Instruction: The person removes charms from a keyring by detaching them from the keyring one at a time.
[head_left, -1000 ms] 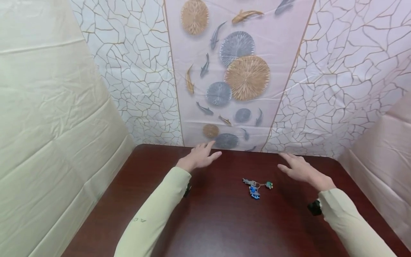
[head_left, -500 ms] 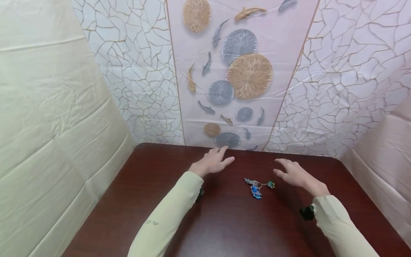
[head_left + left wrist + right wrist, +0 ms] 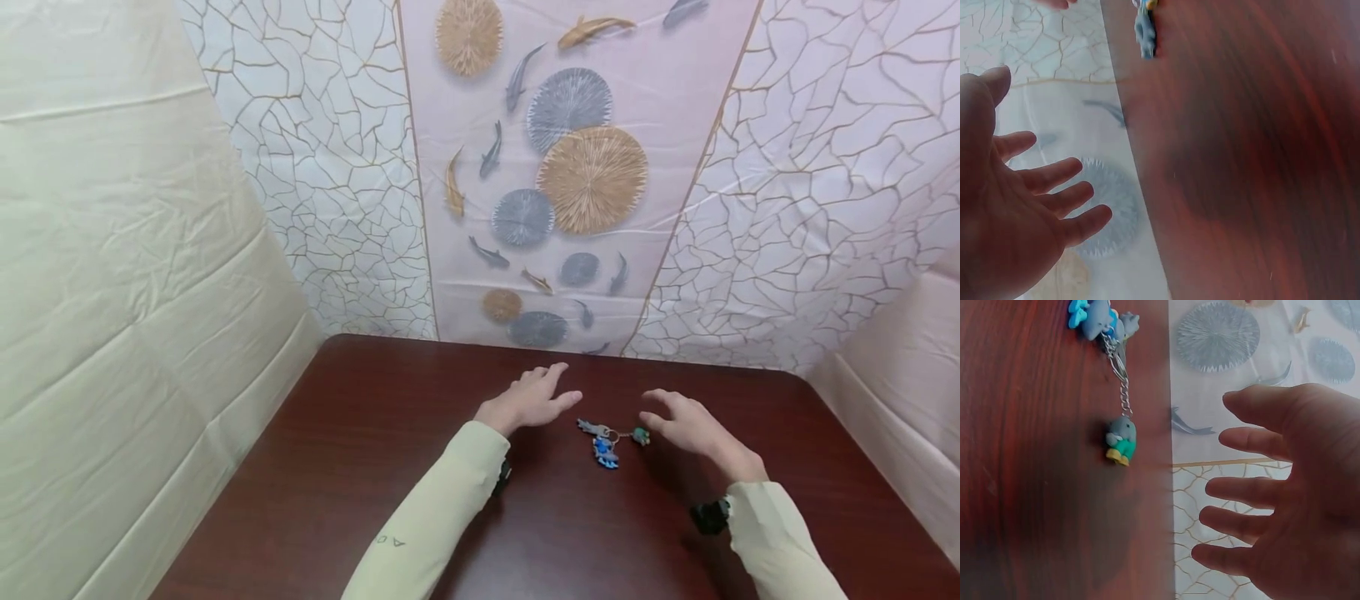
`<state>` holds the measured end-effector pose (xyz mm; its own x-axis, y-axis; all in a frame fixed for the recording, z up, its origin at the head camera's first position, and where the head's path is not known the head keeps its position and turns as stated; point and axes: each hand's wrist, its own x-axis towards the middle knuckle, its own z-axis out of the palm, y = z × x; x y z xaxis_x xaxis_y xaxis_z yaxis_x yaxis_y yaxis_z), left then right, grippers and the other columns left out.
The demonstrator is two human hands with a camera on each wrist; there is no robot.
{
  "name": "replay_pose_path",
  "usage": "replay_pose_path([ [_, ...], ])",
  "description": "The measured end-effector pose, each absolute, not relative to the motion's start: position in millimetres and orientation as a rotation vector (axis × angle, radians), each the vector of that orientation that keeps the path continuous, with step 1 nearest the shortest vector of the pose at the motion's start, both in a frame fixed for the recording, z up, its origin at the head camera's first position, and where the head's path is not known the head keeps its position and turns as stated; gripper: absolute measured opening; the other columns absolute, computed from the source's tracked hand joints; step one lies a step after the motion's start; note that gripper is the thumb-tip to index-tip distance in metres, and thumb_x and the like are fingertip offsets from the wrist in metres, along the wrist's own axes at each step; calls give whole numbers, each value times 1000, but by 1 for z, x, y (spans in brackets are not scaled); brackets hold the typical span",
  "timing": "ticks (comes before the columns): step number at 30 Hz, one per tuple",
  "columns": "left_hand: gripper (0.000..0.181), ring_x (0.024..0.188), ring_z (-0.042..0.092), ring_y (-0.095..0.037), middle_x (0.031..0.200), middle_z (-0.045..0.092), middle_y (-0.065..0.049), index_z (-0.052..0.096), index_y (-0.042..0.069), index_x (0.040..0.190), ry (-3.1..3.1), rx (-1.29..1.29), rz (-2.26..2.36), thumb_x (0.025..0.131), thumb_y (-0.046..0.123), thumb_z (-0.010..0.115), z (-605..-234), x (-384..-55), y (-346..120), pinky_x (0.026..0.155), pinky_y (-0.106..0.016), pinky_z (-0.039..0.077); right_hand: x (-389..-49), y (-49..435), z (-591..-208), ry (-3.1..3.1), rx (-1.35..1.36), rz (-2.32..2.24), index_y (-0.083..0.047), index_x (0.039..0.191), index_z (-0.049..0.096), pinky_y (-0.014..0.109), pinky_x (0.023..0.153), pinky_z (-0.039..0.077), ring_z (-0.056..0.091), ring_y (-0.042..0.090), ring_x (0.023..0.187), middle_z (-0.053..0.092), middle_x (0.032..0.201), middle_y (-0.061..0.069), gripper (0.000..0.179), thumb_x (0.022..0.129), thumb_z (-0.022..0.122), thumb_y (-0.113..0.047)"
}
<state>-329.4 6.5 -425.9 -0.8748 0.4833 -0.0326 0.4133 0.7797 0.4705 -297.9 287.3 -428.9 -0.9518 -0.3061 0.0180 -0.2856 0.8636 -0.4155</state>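
A keychain [image 3: 606,452] with several small figures on a metal ring lies on the dark red-brown table [image 3: 420,400]. One figure is blue and grey, one is grey, and a green and grey figure [image 3: 1122,440] with yellow feet hangs off a short chain. My left hand [image 3: 528,400] hovers to the left of the keychain with its fingers spread and holds nothing. On the other side my right hand [image 3: 686,423] is held close by the green figure, fingers extended and apart, also holding nothing.
Behind the table's far edge hangs a patterned cloth [image 3: 525,167] with fish and round leaf shapes. Pale cloth [image 3: 135,292] closes off the left side, and more cloth [image 3: 900,350] the right. A dark wrist device [image 3: 708,517] sits at the right cuff.
My left hand has moved right and nearer, toward the keychain. The right hand has come lower and slightly left, closing on the green figure. The keychain stays on the table.
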Motion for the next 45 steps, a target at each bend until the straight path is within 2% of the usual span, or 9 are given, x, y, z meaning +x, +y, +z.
replay_pose_path([
  [11,66,144,35,-23,156,36,-2,24,28,154,2766,730,708,99,57,43,-438,-322,39,115,-46,35,-295,285,-442,2953,-344,-752,-3,131,56,61,88,48,54,47,117,56,132,29,45,97,59,-32],
  [18,51,141,38,-19,151,41,1,33,31,150,2774,756,688,102,44,46,-447,-320,55,112,-41,39,-292,281,-449,2958,-313,-807,-4,126,61,55,84,49,59,41,108,59,128,27,36,96,61,-25],
  [23,44,136,43,-16,146,46,4,40,34,144,2790,762,637,102,40,49,-452,-316,67,107,-38,43,-292,278,-458,2952,-289,-842,-6,124,62,53,83,49,58,40,108,60,127,26,33,96,61,-23],
  [27,38,131,45,-15,142,49,7,45,34,140,2794,769,604,102,37,49,-458,-314,73,104,-36,45,-293,273,-463,2935,-291,-869,-7,122,64,43,74,49,59,30,91,64,116,21,30,95,62,-21],
  [31,34,128,46,-15,139,50,9,49,34,136,2819,768,563,102,33,50,-462,-313,80,103,-34,45,-292,269,-468,2952,-308,-887,-6,118,66,33,67,44,54,21,78,66,106,16,27,93,63,-16],
  [34,31,127,45,-14,138,51,10,52,34,133,2849,771,520,102,30,50,-465,-314,85,104,-33,44,-292,268,-471,2995,-333,-869,-5,113,68,34,69,45,56,23,81,67,108,18,24,91,66,-15],
  [39,30,125,45,-15,134,52,11,55,35,130,2869,753,456,102,28,49,-471,-313,91,105,-33,42,-293,266,-476,3027,-357,-830,-8,108,71,43,77,46,57,33,92,70,107,17,21,88,69,-15],
  [45,26,109,42,-16,122,54,8,61,38,122,2881,696,404,99,28,55,-476,-310,94,94,-31,40,-295,264,-479,3035,-402,-772,-8,99,72,53,85,38,57,36,93,73,94,11,15,85,69,-12],
])
